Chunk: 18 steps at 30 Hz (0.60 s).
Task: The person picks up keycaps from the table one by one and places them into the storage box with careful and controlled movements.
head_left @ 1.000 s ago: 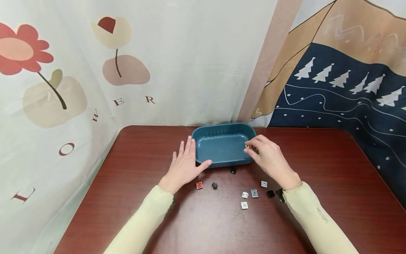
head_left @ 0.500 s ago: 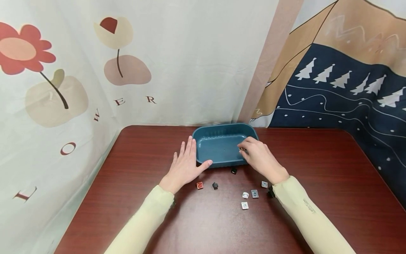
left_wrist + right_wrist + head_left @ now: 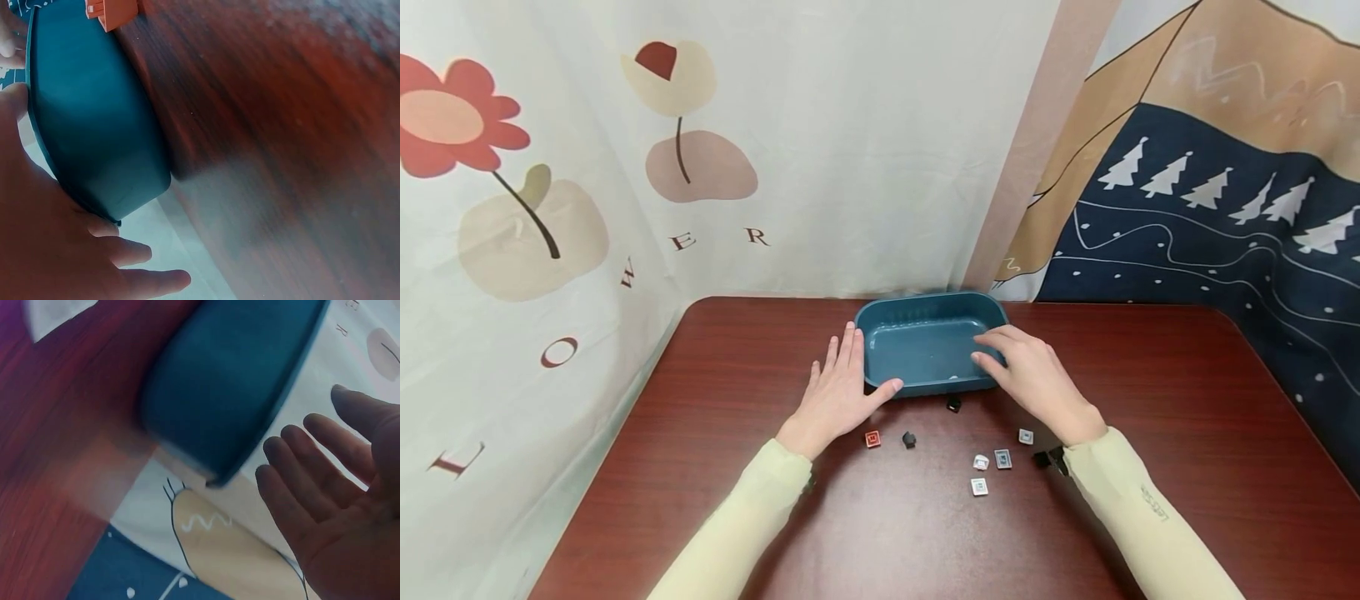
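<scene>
Blue basin point(image 3: 917, 346) stands upright on the far part of the surface point(image 3: 887, 533), close to the printed cloth point(image 3: 850, 167). The left hand point(image 3: 831, 400) lies at its left end: the fingers are almost straight along the end, the thumb is spread to the near rim. It does not grip the basin; I judge that it only steadies this light-looking vessel, so that it does not slide. The right hand point(image 3: 1033, 371) is above the right end of the basin, with fingers softly bent and the thumb well apart from them. The right wrist view shows this hand with nothing in it. I think it is placed so because from there a small thing can fall inside without hitting the rim.

Now the count. There is one basin. On the surface, nearer to the person, I count eight small pieces, which look like keycaps: one red piece point(image 3: 872, 438), one dark grey piece point(image 3: 909, 440), two black pieces point(image 3: 953, 404) and four pale pieces point(image 3: 979, 486). One black piece lies just beside the near wall of the basin; the other is near the right wrist, where a dark device point(image 3: 1060, 461) makes its outline difficult to separate. Inside the basin, by the near wall, one pale speck point(image 3: 953, 377) shows; it may be a further piece, but it is mostly hidden and I cannot tell.
</scene>
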### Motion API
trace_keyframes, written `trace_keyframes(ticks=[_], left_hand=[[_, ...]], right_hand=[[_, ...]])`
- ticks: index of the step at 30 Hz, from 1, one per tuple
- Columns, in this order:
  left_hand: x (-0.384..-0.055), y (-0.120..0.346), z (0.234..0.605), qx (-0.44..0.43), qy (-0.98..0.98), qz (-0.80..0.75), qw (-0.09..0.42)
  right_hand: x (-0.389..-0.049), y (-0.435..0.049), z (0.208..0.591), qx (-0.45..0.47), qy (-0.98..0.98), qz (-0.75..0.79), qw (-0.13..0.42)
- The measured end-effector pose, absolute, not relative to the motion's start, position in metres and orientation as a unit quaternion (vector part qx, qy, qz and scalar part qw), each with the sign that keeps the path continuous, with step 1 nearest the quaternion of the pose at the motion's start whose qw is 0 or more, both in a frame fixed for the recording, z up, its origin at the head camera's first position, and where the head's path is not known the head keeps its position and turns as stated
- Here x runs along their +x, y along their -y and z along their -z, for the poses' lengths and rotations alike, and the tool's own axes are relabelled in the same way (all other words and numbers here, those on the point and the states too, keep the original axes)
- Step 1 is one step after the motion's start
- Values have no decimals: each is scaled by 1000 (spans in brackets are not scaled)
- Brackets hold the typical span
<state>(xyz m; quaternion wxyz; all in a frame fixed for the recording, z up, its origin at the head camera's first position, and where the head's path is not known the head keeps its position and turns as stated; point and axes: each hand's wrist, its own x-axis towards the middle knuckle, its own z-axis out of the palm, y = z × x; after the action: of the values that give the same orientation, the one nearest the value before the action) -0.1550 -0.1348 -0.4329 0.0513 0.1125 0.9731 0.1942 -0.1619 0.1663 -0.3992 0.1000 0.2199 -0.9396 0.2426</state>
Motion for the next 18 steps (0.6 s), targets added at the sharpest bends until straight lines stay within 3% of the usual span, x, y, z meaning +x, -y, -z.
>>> trace_keyframes(ticks=[18], left_hand=[[-156, 132, 431, 103, -975, -192, 48]], right_hand=[[-120, -226, 393, 164, 958, -214, 98]])
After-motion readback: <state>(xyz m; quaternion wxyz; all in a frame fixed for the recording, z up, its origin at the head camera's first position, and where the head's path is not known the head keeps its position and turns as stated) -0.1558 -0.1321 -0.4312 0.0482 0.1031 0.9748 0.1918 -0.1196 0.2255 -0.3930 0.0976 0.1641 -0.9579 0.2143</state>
